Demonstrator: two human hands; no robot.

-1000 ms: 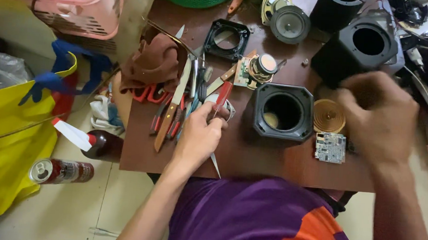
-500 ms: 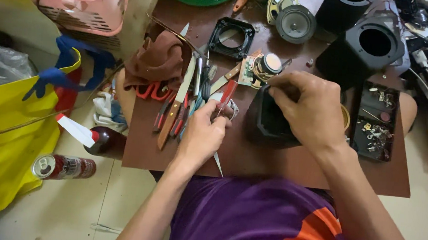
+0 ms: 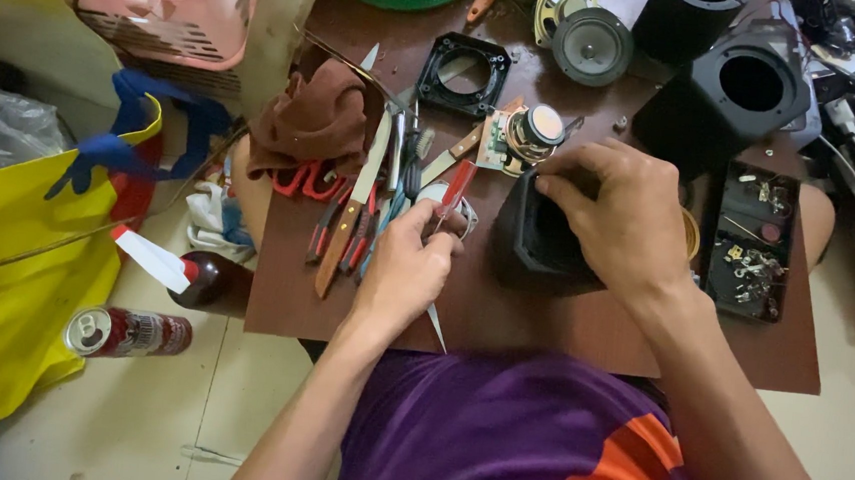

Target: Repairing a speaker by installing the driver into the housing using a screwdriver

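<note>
Speaker parts cover the brown wooden worktop (image 3: 542,323) in front of you. Your right hand (image 3: 622,216) is closed over the top edge of a small black square speaker housing (image 3: 540,236), fingers curled into its opening, and it holds the housing tipped up on the worktop just right of centre. Your left hand (image 3: 407,269) is closed around a red-handled tool (image 3: 454,189) whose handle rises from your fist toward the heap of tools; a thin pale metal blade (image 3: 437,328) pokes out below that hand, pointing toward your purple shirt (image 3: 494,435). Whether blade and red handle are one tool cannot be told. The two hands sit near each other, the left just beside the housing's left wall.

Left of your left hand lie several knives and screwdrivers with wooden and red handles (image 3: 348,226), partly under a crumpled brown cloth (image 3: 318,117). Above the housing rests a small bare speaker driver with a silver magnet (image 3: 536,129). Farther back stand an empty black square frame (image 3: 465,72), a round grey speaker cone (image 3: 591,46) and a larger black speaker box with a round hole (image 3: 739,91). To your right a shallow black tray of small parts (image 3: 753,243) lies flat.

On the floor to your left are a yellow bag (image 3: 15,261), a red drink can (image 3: 125,331) on its side and a pink plastic basket (image 3: 178,12).
</note>
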